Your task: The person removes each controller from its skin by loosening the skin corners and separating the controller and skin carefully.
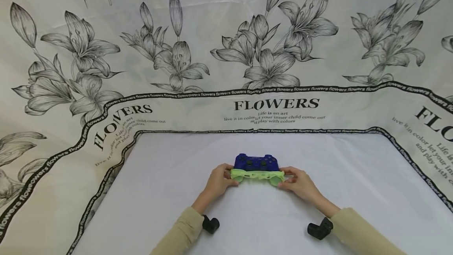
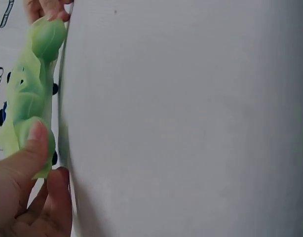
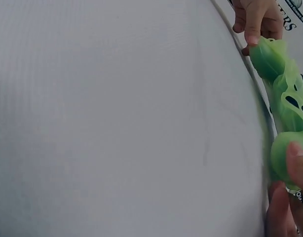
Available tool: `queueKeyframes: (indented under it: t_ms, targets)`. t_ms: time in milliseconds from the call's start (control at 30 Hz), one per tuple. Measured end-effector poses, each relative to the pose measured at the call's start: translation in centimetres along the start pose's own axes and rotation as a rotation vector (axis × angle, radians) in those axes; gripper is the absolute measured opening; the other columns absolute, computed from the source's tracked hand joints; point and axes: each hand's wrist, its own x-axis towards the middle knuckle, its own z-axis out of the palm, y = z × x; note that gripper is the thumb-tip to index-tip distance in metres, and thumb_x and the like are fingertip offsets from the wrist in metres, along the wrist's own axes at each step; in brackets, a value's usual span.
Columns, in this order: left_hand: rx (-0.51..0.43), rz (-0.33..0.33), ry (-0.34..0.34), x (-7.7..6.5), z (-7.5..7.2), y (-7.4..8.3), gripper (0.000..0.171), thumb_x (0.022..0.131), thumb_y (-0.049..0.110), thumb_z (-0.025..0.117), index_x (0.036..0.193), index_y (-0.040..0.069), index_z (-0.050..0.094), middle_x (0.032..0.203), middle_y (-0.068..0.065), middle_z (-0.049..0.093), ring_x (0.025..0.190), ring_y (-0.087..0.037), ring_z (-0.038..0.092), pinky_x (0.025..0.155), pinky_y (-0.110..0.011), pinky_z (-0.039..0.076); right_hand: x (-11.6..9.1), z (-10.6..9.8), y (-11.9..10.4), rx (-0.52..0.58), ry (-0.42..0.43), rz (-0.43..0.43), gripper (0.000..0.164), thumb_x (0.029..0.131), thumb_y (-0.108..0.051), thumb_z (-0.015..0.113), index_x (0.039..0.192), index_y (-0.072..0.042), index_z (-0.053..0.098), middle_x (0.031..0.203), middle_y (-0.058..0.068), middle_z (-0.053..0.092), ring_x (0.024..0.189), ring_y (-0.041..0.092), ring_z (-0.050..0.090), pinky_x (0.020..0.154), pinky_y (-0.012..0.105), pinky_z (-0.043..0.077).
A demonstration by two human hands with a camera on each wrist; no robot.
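Observation:
A light green silicone controller cover (image 1: 257,174) is held level by both hands over the white table. At its left end my left hand (image 1: 218,183) pinches it, thumb on the rounded grip part, as the left wrist view of the cover (image 2: 29,98) also shows. On the other end my right hand (image 1: 301,184) has thumb and fingers round the matching grip part. Just behind the cover in the head view is a blue game controller (image 1: 255,163) with two dark thumbsticks, its lower part hidden by the cover. Cutouts show in the cover (image 3: 284,96) in the right wrist view.
White cloth covers the table (image 1: 184,160). A flower-printed curtain (image 1: 262,66) with a black lettered border stands behind and at both sides. Black wrist camera mounts (image 1: 211,224) sit by the beige sleeves (image 1: 182,229).

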Motion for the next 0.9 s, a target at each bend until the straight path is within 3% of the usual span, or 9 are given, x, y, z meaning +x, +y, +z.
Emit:
queueKeyframes:
  t_ms: [200, 533, 733, 900]
  targets:
    - [-0.156, 0.061, -0.099, 0.4, -1.1, -0.3, 0.044, 0.079, 0.015, 0.078, 0.114, 0.003, 0.054, 0.111, -0.014, 0.062, 0.097, -0.024, 0.064, 0.07, -0.027, 0.054, 0.0, -0.2, 0.7, 0.217, -0.009, -0.056, 0.05, 0.088, -0.008, 0.068, 0.13, 0.009, 0.048, 0.131, 0.035, 0.049, 0.087, -0.006, 0.061, 0.07, 0.025, 0.058]
    - [-0.348, 0.129, -0.154, 1.5, -1.2, -1.8, 0.04, 0.082, 0.011, 0.076, 0.113, 0.007, 0.051, 0.121, -0.013, 0.055, 0.117, -0.029, 0.057, 0.083, -0.028, 0.054, 0.3, -0.4, 1.5, 0.178, -0.015, -0.105, 0.045, 0.088, -0.009, 0.068, 0.125, 0.008, 0.049, 0.128, 0.031, 0.052, 0.097, -0.013, 0.053, 0.082, 0.015, 0.05]
    - [-0.3, 0.127, -0.139, 1.5, -1.6, -1.5, 0.035, 0.083, 0.018, 0.076, 0.109, 0.009, 0.053, 0.118, -0.011, 0.059, 0.108, -0.027, 0.061, 0.066, -0.026, 0.054, 0.8, -0.5, 1.7, 0.245, -0.079, -0.089, 0.048, 0.09, -0.009, 0.065, 0.127, 0.012, 0.042, 0.126, 0.032, 0.05, 0.093, -0.008, 0.058, 0.079, 0.019, 0.053]
    - [-0.248, 0.083, -0.151, 1.4, -1.7, -1.4, 0.033, 0.082, 0.02, 0.077, 0.104, 0.009, 0.055, 0.109, -0.012, 0.063, 0.099, -0.022, 0.064, 0.054, -0.026, 0.052, 1.3, -0.7, 1.6, 0.266, -0.131, -0.073, 0.052, 0.094, -0.01, 0.061, 0.132, 0.015, 0.036, 0.115, 0.023, 0.058, 0.086, -0.002, 0.062, 0.076, 0.024, 0.056]
